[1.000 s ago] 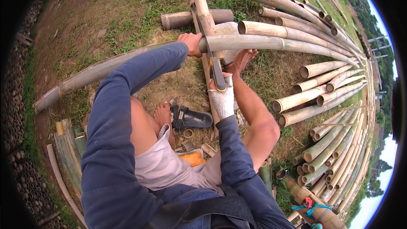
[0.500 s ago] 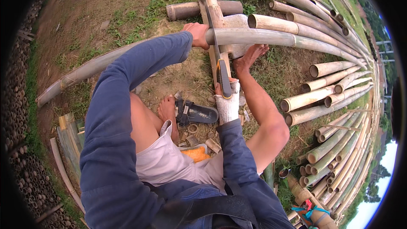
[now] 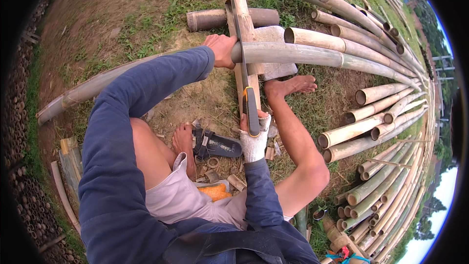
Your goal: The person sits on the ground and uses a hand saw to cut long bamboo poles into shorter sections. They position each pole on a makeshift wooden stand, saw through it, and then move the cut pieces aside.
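A greyish bamboo pole (image 3: 298, 54) lies crosswise over a wooden support beam (image 3: 242, 6). My left hand (image 3: 221, 50) is closed round the pole just left of the saw blade, palm down. In my right hand (image 3: 255, 134), which wears a white fingerless glove, is the black and yellow handle of a handsaw (image 3: 251, 110). The long saw blade (image 3: 239, 29) points away from me and crosses the pole right beside my left hand. How deep its teeth sit in the bamboo cannot be told. My left sleeve covers part of the pole.
Several bamboo poles (image 3: 317, 39) fan out at the right, with more stacks lower down. A flat stone (image 3: 278, 63) and a short bamboo log (image 3: 210, 19) lie by the beam. My bare right foot (image 3: 293, 85) is near the pole; a black sandal (image 3: 220, 145) lies among offcuts.
My right hand has drawn the saw toward me, its handle now farther from the pole. My right foot has come away from the pole. My left hand keeps its hold.
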The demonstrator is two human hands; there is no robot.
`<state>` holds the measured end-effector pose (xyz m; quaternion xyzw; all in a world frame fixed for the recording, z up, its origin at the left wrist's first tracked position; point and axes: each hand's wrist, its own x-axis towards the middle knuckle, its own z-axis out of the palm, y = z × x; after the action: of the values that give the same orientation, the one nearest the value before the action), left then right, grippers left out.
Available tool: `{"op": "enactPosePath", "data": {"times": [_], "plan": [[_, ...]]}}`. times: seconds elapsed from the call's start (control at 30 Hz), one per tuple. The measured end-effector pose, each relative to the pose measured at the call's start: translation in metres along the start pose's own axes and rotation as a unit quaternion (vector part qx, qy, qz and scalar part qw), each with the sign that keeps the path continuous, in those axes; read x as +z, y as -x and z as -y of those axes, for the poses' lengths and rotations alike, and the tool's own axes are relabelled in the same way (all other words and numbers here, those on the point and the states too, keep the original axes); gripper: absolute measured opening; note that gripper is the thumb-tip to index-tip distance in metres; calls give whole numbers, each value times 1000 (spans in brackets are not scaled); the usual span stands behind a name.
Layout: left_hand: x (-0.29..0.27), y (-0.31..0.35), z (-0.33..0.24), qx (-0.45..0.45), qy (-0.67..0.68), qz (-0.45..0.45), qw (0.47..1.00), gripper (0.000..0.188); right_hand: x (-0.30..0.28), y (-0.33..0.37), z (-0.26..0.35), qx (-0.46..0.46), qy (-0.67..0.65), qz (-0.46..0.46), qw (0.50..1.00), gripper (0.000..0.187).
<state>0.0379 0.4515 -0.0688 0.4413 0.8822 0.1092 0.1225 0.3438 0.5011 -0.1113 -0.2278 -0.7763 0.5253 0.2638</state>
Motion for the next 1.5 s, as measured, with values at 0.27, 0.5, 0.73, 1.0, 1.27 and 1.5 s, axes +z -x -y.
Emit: {"op": "enactPosePath", "data": {"times": [0.27,0.5,0.73,1.0,1.27,1.5], "plan": [[-7,-32,-32,6,15,-52,999,78,-27,-23,-17,45,-27,-25,998,29],[16,-36,-40,-19,-22,-7,1000,87,-28,-28,-36,-19,-16,-3,1000,35],[20,-30,-44,1,-34,-18,999,80,-57,-29,-22,24,-72,36,996,38],[16,-23,-52,-1,-12,12,1000,80,-58,10,-44,42,-92,33,994,37],[29,-27,-44,0,-51,-40,998,78,-48,-21,-30,2,-66,33,997,34],[20,-28,-45,-8,-45,-26,999,77,-96,50,-11,33,-3,64,997,30]]}}
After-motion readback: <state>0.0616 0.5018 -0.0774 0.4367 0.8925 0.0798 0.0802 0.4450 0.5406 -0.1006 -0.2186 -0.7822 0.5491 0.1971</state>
